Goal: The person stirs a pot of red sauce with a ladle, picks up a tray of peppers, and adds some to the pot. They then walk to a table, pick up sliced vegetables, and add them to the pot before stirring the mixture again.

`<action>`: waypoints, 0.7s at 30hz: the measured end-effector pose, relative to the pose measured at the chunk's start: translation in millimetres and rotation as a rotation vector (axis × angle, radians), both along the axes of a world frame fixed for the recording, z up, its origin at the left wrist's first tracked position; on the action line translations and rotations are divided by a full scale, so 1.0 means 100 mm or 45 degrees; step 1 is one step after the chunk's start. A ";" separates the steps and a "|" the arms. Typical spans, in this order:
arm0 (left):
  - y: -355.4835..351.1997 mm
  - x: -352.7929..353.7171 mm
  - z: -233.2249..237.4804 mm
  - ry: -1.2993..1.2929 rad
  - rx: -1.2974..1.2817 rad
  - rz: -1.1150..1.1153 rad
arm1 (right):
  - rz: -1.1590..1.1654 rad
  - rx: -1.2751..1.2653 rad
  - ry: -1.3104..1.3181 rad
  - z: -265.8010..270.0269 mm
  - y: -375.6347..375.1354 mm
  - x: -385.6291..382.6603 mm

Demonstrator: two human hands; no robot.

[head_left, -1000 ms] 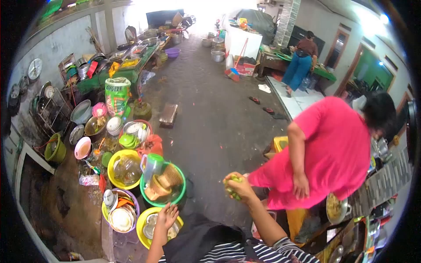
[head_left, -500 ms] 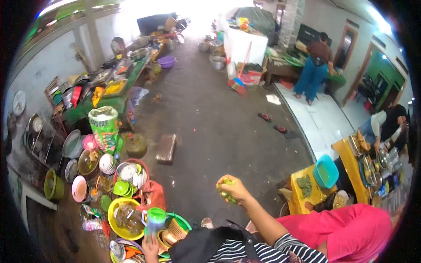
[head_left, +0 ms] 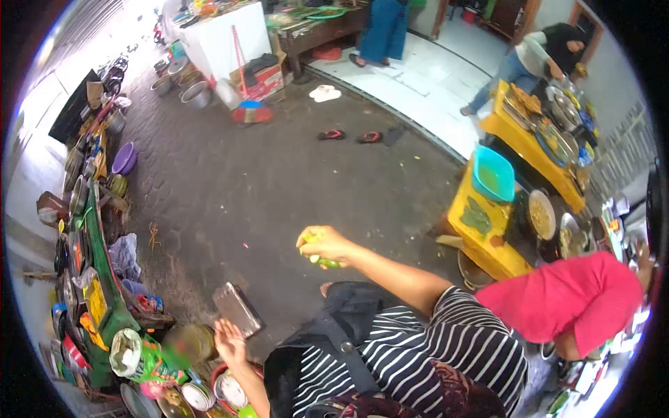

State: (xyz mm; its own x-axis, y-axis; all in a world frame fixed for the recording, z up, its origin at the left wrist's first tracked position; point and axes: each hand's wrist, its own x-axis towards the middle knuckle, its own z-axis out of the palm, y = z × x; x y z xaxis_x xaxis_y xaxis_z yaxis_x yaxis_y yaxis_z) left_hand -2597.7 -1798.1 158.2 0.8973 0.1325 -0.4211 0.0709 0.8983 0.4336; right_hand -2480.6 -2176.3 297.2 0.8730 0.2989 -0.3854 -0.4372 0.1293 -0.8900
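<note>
My right hand [head_left: 326, 245] is out in front of me over the floor, closed around a bunch of green vegetable pieces [head_left: 325, 262] that poke out below the fingers; I cannot tell their exact kind. My left hand [head_left: 230, 341] is raised at the lower left with its fingers apart and nothing in it. Beyond it a brown rectangular block [head_left: 238, 310] lies on the floor. White dishes [head_left: 230, 389] in a red basin sit just below the left hand.
A person in a red top [head_left: 564, 303] bends close on my right. Yellow-covered tables [head_left: 468, 226] hold a turquoise basin [head_left: 493, 174] and pans [head_left: 541, 214]. Another person [head_left: 543, 59] leans over the far table. Sandals [head_left: 369, 137] lie on the floor. A cluttered green table [head_left: 115, 299] stands left.
My view has swung to the right. My left hand has left the green-lidded pitcher and come up with fingers spread. My right hand still grips the green pieces.
</note>
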 end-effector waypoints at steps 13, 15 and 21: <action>1.36 0.81 -0.58 0.728 -0.221 1.046 | 0.299 -0.015 0.029 -0.09 2.21 3.84; 1.78 1.71 -0.52 0.737 -0.010 0.891 | 0.221 0.016 0.049 -0.06 2.48 4.37; 2.63 5.22 0.37 0.142 0.161 0.347 | 0.090 0.031 0.027 0.06 2.95 5.73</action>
